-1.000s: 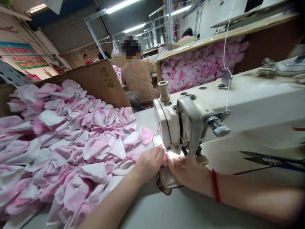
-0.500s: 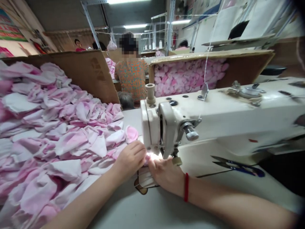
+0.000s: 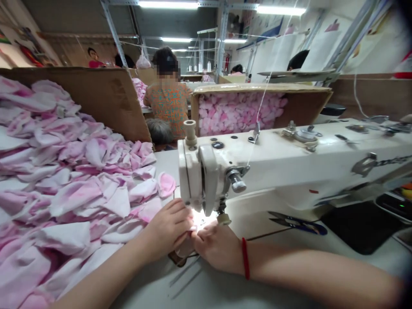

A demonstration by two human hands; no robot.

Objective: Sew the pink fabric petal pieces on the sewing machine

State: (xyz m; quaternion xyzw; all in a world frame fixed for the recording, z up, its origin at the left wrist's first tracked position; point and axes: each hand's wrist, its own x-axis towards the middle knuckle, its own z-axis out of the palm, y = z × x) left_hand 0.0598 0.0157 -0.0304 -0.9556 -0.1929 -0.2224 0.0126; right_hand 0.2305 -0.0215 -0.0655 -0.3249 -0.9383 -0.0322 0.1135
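Under the head of a white sewing machine, my two hands meet in front of the lit needle area. My left hand is closed, its fingertips pinching a pink fabric piece that is almost wholly hidden. From the right, my right hand, with a red band at the wrist, closes its thumb and fingers on the same piece. Glare from the lamp washes out the needle and presser foot. Just left of the machine head lies a separate pink fabric piece.
A large heap of pink and white fabric pieces fills the left, against a cardboard sheet. Blue-handled thread snips lie right of my right hand. Behind the machine stands a cardboard box of pink pieces; a person sits beyond.
The view has turned to the right, so the machine appears farther left. Both hands have drawn slightly toward me from the needle, closer together, and the fabric between them shows less.
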